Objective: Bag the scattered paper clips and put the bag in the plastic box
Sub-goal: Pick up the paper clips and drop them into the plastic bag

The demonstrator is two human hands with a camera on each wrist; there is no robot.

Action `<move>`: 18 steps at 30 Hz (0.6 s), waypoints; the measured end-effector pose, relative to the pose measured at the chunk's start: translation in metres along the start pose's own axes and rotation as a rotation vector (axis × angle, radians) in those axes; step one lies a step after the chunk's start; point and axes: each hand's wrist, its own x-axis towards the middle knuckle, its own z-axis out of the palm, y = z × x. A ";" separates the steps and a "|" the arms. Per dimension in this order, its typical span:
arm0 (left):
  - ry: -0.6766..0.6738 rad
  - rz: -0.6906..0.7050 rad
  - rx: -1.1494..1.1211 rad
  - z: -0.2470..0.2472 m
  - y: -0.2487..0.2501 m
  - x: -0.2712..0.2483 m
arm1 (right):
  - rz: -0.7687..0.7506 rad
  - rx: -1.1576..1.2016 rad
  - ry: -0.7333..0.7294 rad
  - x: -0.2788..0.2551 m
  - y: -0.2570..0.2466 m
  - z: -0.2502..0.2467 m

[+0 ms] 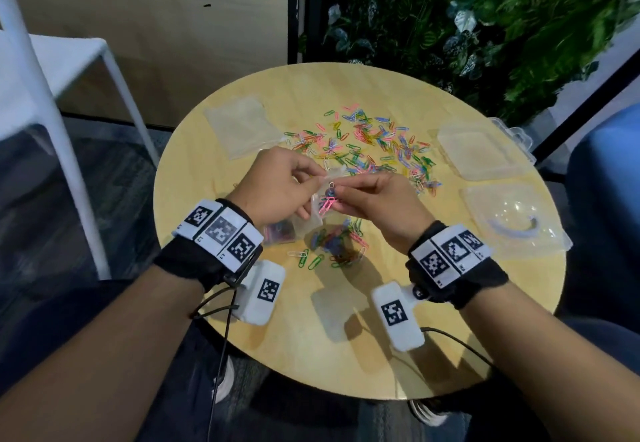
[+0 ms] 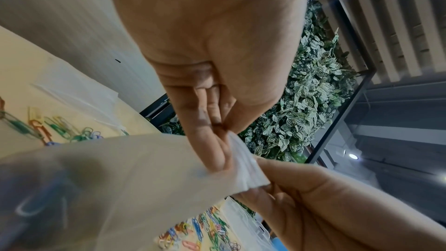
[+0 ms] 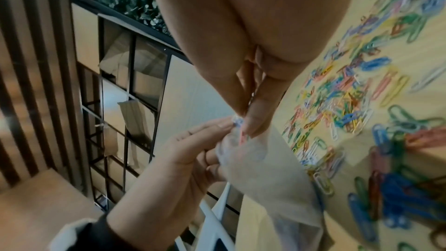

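Two hands meet above the round pale wooden table (image 1: 242, 331). Left hand (image 1: 277, 187) pinches the mouth edge of a small clear plastic bag (image 1: 311, 215), thumb against fingers (image 2: 212, 152); the bag hangs below, off the tabletop. Right hand (image 1: 377, 202) pinches a few coloured paper clips (image 1: 327, 201), pink and blue among them, at the bag's opening. Many loose coloured paper clips (image 1: 374, 144) lie scattered on the table beyond the hands; a smaller heap (image 1: 337, 244) sits on the near side of them. Another filled small bag (image 1: 278, 234) lies flat under the left wrist. Stack of empty clear bags (image 1: 239, 126) at the table's far left. Clear plastic box (image 1: 481, 149) at far right, its clear lid (image 1: 512, 220) nearer.
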 end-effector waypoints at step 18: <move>-0.017 0.021 -0.011 0.008 0.004 -0.009 | -0.472 -1.033 -0.135 -0.005 0.011 0.006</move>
